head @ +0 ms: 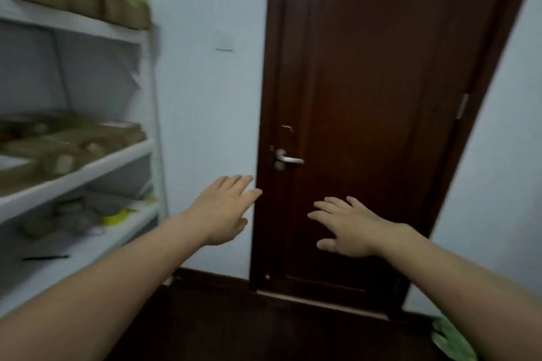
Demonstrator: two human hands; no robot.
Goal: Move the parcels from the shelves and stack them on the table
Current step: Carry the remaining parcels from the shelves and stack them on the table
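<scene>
Left of the door (381, 82), white shelves (88, 168) carry the brown parcels (76, 141): a row on the top level, a flat overlapping pile on the level near door-handle height, and blurred smaller items plus something yellow (117, 215) lower down. Both hands are in front of the door, below its handle (289, 159). Left hand (225, 209) at the door's left edge, right hand (349, 227) over the door panel. Fingers (234, 184) straight and spread on both, holding nothing. No worktop in view. Frame is blurred, parcel edges soft.

Risks, as I judge them: the hands point at the door, not the shelves, so a reach leftward could clip the shelf upright (155, 126) or knock the pile off its edge. The parcels overlap, so pulling one may drag its neighbours down. The top row sits high, and a one-handed grab there could tip a box.
</scene>
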